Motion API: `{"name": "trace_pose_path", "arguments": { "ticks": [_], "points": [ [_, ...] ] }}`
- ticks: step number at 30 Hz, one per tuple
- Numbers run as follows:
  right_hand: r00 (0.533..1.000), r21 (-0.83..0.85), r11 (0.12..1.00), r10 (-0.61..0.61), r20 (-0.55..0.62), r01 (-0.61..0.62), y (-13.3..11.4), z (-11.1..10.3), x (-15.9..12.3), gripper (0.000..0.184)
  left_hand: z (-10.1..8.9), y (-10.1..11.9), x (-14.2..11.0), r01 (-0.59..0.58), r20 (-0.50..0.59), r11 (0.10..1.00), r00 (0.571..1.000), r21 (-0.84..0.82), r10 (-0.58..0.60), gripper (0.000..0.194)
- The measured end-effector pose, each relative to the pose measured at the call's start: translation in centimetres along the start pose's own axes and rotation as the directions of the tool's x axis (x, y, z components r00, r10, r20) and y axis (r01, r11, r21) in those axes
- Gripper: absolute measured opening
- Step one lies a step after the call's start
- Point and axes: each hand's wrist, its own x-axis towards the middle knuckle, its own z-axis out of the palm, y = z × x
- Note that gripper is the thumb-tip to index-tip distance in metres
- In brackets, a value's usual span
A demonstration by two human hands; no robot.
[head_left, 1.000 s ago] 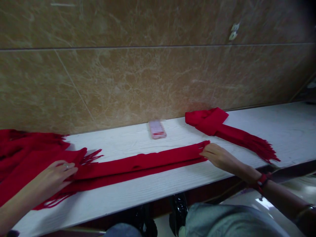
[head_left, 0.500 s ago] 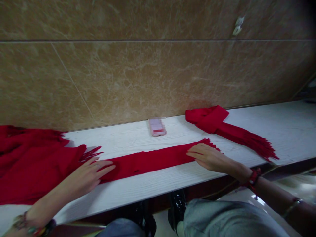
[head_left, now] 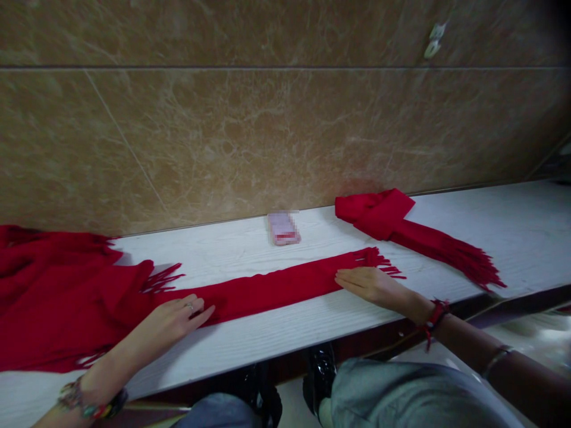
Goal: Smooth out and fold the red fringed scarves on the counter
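A red fringed scarf (head_left: 276, 291), folded into a long narrow strip, lies flat along the white bench. On its left part rests my left hand (head_left: 173, 321), fingers apart and a ring on one of them. My right hand (head_left: 375, 286) lies over the strip's front edge near the fringed right end, fingers stretched out side by side. Left of the strip, a loose heap of red scarves (head_left: 49, 303) spreads under and beyond my left forearm. Behind my right hand, another red scarf (head_left: 383, 217) is folded over itself, its fringe pointing right.
A blurred pale pink phone-like object (head_left: 284, 229) lies on the white bench (head_left: 526, 232) near the brown marbled wall (head_left: 250, 142). The bench's front edge runs just before my legs (head_left: 401, 392). A small white fitting (head_left: 434, 40) is on the wall.
The strip's lower layer no longer sticks out in front, and fringe now shows at its right end. My left hand moved right along the strip; my right hand released its pinch and moved slightly left.
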Motion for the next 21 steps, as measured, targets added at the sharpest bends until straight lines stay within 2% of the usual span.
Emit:
{"name": "trace_pose_path", "arguments": {
  "ticks": [3,9,13,17,19,21],
  "points": [
    [1.000,-0.010,1.000,-0.006,0.000,0.006,0.1,-0.4,0.0,0.038,0.2,-0.2,-0.8,-0.002,-0.009,0.999,1.000,0.032,0.002,0.060],
    [0.995,-0.014,1.000,-0.014,-0.102,0.013,0.6,-0.8,-0.2,0.037,-0.1,0.0,-1.3,-0.046,-0.071,0.997,0.996,0.060,0.051,0.062],
    [1.000,0.044,0.999,0.017,-0.020,-0.016,0.8,-0.3,-1.1,0.038,-0.5,-0.1,-1.5,-0.028,-0.020,0.998,0.999,-0.060,0.026,0.059],
    [0.995,0.150,0.984,0.101,0.003,-0.100,0.9,-0.3,-1.5,0.036,-2.8,-0.2,-0.8,0.020,0.075,0.970,0.997,-0.242,-0.002,0.049],
    [0.987,0.242,0.958,0.162,-0.019,-0.152,1.0,-0.7,-0.5,0.032,-4.2,0.0,0.7,0.040,0.091,0.942,0.996,-0.333,-0.010,0.039],
    [0.968,0.335,0.917,0.245,-0.050,-0.215,1.1,-1.2,1.3,0.027,-5.2,0.5,3.1,0.096,0.043,0.917,0.995,-0.386,-0.087,0.035]
  ]
}}
